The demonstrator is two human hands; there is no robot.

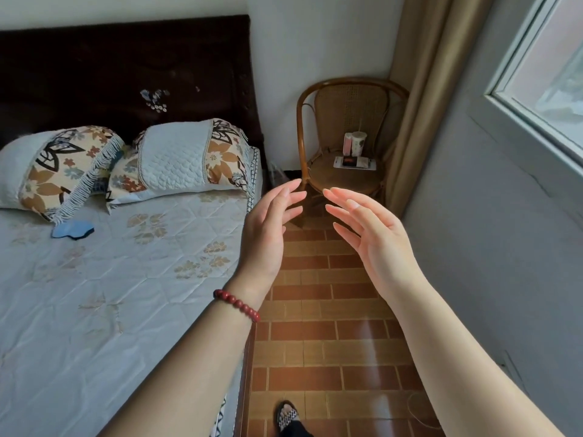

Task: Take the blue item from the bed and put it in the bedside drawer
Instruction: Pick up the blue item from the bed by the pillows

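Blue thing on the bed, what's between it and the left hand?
Only bare flowery bedsheet lies between the blue thing and the left hand, in the head view.

Both forearms (195, 367) are bare, a bracelet (237, 305) of round dark-red beads circles the wrist of the left hand (265, 234), and one foot (285, 407) wears an open-toed slipper (288, 417) with a black-and-white checked strap.

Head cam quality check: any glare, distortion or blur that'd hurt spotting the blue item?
Head view: daylight from the window on the right, soft shadows; glare patches on the floor tiles; wide-angle bowing tilts the curtain; dark headboard loses detail; blue item on the bed is evenly lit and sharp.
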